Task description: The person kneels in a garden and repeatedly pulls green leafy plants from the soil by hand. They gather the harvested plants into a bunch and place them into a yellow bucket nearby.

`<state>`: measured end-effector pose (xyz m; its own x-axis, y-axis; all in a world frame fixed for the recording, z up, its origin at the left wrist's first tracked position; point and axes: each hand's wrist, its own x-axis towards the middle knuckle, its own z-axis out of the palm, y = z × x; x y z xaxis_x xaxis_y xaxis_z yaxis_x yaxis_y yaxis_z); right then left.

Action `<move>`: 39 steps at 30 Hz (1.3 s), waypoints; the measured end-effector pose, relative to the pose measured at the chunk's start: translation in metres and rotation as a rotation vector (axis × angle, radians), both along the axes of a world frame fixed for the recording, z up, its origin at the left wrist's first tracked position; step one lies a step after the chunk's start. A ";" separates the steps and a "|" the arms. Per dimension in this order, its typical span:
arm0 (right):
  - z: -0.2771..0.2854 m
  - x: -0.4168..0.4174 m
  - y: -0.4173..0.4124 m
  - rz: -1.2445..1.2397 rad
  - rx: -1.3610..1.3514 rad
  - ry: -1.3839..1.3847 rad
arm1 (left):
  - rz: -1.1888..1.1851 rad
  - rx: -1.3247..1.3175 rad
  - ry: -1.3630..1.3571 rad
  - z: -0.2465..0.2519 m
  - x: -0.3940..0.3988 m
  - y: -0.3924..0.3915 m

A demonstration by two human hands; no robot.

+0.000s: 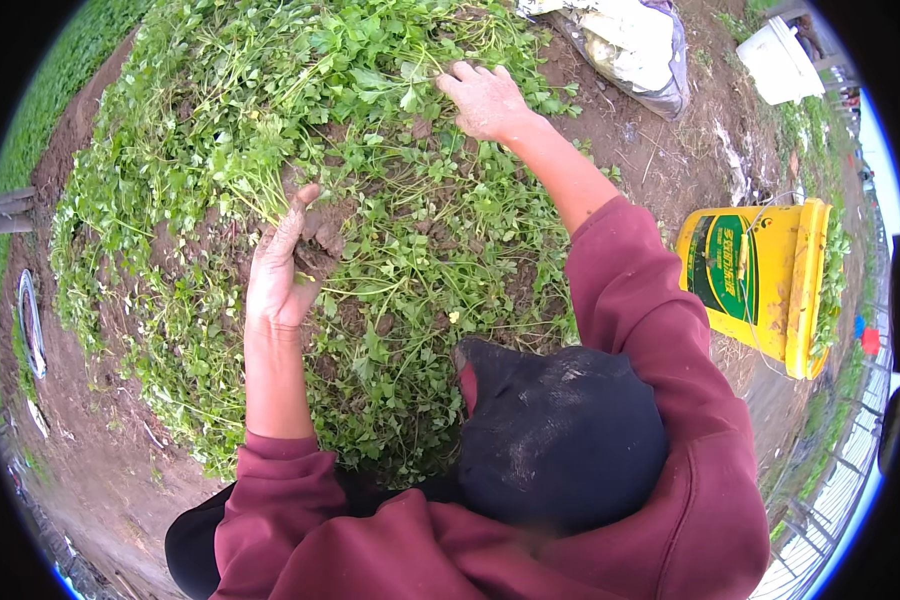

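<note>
My left hand (279, 270), smeared with soil, holds a bunch of green leafy seedlings (259, 169) that look like celery. Brown soil clumps (322, 236) show beside its fingers, around the base of the bunch. Farther out and to the right, my right hand (487, 101) reaches into the dense bed of seedlings (390, 292). Its muddy, curled fingertips touch leafy stems (416, 79); whether they grip them is not clear. Many plants in the bed lean or lie flat, with bare soil between them.
A yellow bucket (780, 285) with green leaves at its mouth lies or leans at the right. Behind it is a white bucket (780, 64). A filled plastic sack (626, 52) rests beyond my right hand. My dark-covered knee (562, 435) borders the bed. Coiled tubing (31, 322) lies at far left.
</note>
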<state>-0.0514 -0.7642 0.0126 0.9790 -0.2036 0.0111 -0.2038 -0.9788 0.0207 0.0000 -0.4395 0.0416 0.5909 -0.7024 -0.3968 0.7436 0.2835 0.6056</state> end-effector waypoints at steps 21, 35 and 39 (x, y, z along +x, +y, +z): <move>0.006 -0.091 -0.012 -0.672 0.478 -0.128 | -0.012 0.113 0.020 -0.006 -0.008 -0.007; -0.070 -0.074 -0.032 -0.916 0.976 -0.252 | -0.105 0.133 0.052 -0.008 -0.024 -0.026; -0.067 -0.055 -0.014 -0.716 1.281 -0.252 | -0.119 0.123 0.024 -0.013 -0.027 -0.027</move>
<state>-0.1064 -0.7781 -0.0543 0.6690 -0.6309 -0.3929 -0.5045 0.0027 -0.8634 -0.0266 -0.4667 0.0283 0.4958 -0.7120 -0.4973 0.7821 0.1172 0.6121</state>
